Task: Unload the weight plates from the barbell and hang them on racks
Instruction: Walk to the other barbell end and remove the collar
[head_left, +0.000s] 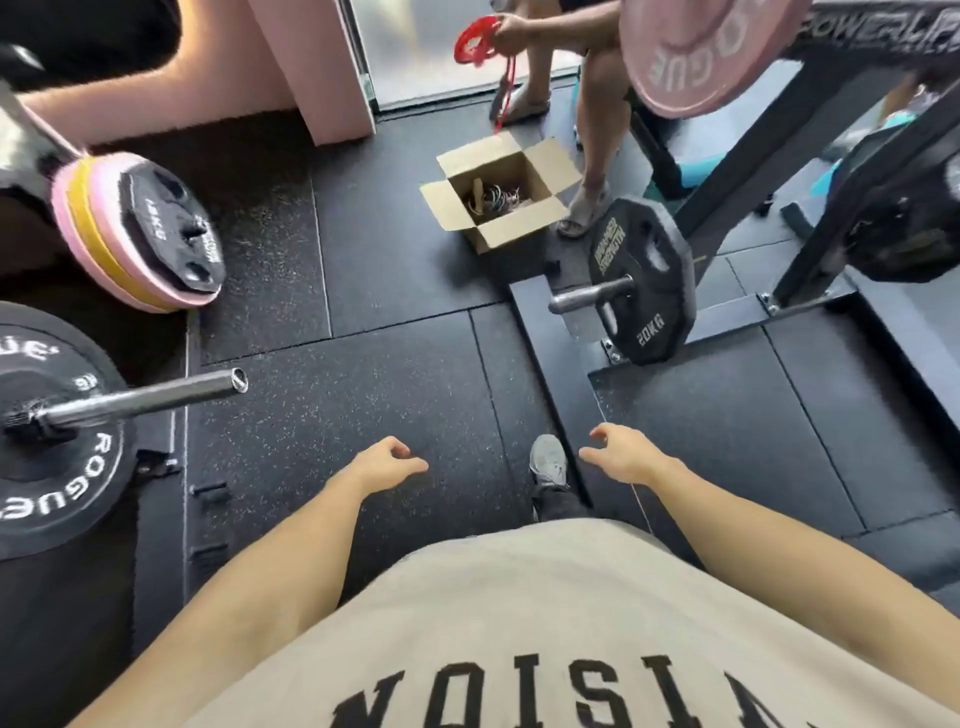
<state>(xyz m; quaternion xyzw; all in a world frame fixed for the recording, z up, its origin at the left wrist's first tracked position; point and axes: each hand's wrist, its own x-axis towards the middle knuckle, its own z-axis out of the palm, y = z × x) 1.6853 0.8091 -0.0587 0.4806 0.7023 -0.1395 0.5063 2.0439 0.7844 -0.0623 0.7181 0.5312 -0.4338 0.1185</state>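
Note:
The barbell sleeve (156, 397) juts in from the left with a black Rogue plate (78, 467) on it and a bare steel end. My left hand (387, 462) and my right hand (621, 452) hang over the rubber floor with fingers loosely curled, holding nothing. To the right, a black 20 kg plate (644, 280) hangs on a steel peg (587, 296) of the rack. Another peg at upper left carries pink, yellow and black plates (140, 234). A pink Rogue plate (711, 52) sits high on the rack at upper right.
An open cardboard box (498, 192) with small items stands on the floor ahead. Another person stands behind it, holding red bands (475, 41). The black rack frame (810, 234) fills the right side. My shoe (548, 460) is between my hands.

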